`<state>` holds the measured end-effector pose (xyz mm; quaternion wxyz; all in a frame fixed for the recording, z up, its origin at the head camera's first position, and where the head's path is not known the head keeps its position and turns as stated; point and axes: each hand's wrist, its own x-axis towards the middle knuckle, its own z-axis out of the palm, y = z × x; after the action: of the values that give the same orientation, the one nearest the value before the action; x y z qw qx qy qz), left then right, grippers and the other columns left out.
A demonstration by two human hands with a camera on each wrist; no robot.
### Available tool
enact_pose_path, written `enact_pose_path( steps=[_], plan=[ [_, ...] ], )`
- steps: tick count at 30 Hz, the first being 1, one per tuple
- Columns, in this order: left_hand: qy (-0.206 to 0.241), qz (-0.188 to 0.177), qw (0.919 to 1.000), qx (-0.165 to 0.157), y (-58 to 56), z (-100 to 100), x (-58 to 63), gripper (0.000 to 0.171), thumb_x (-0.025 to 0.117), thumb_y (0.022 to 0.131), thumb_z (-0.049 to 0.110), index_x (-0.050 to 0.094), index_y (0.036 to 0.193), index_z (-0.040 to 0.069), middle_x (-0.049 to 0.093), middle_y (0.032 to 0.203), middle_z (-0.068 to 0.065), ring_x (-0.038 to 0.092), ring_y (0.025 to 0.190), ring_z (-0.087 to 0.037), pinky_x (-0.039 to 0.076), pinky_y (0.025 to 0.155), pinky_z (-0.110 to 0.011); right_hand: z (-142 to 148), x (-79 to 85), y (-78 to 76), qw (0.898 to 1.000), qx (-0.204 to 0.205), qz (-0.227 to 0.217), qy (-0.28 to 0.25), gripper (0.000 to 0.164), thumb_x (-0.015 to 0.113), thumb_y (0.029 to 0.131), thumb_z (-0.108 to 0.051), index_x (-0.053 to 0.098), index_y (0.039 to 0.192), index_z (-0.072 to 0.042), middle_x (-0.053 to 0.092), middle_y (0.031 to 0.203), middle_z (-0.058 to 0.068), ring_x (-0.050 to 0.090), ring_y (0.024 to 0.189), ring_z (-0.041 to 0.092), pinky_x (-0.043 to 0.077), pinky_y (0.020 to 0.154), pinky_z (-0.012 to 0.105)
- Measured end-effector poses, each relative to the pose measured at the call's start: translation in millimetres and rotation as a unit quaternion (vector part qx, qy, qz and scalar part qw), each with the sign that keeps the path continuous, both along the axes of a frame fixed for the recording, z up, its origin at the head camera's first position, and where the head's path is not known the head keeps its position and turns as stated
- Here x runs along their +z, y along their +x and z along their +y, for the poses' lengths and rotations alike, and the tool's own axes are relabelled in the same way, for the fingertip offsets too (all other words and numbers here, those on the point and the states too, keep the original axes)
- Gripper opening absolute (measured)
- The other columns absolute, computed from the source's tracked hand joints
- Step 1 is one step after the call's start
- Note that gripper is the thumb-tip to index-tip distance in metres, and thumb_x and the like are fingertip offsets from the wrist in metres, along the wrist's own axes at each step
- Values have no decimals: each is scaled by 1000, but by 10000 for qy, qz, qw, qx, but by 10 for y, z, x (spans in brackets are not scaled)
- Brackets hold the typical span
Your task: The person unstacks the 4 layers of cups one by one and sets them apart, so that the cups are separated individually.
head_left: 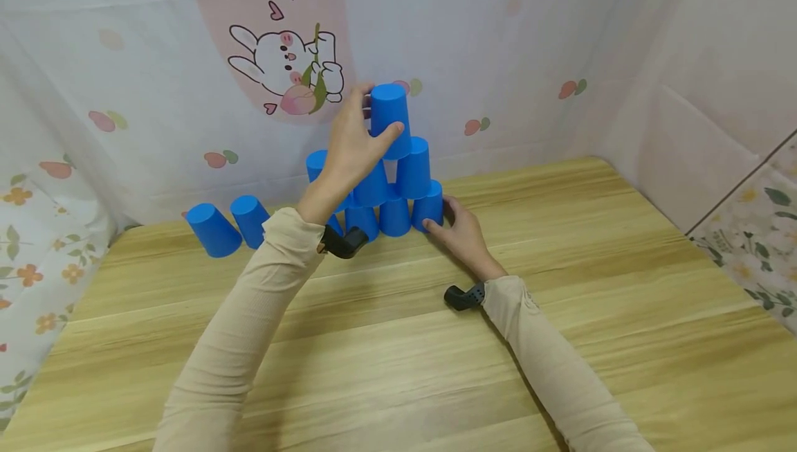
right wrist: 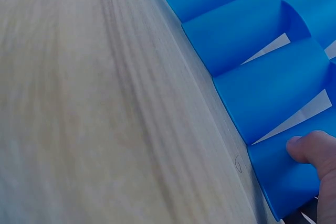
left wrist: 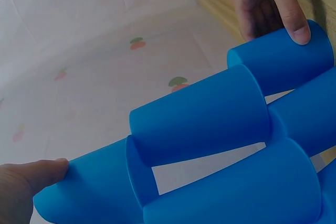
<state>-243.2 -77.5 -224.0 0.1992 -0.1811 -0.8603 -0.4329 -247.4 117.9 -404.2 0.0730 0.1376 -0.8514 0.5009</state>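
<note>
While the left hand (head_left: 351, 142) grips the top cup (head_left: 389, 111), the right hand (head_left: 463, 234) holds the rightmost bottom cup (head_left: 429, 207) lower down.

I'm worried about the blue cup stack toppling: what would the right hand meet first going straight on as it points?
The right hand holds the blue, tapered, plastic-looking bottom-right cup; straight on, the matching bottom cup just left of it probably comes first, though depth is unclear.
</note>
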Motion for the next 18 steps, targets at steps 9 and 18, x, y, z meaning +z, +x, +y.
enact_pose_path(
  steps=[9,18],
  plan=[
    [311,243,9992,32,51,-61,64,60,68,86,21,38,135,3,51,130,-13,51,117,-23,47,91,-36,10,-10,3,10000,28,57,-6,62,66,87,-20,38,135,7,44,135,24,44,124,34,36,102,41],
    [831,876,9926,138,246,-281,139,58,70,84,25,44,133,6,54,129,-6,55,113,-17,48,89,-33,13,-18,-17,10000,39,11,-37,61,66,87,-20,39,135,6,43,136,24,43,125,34,36,103,41]
  ],
)
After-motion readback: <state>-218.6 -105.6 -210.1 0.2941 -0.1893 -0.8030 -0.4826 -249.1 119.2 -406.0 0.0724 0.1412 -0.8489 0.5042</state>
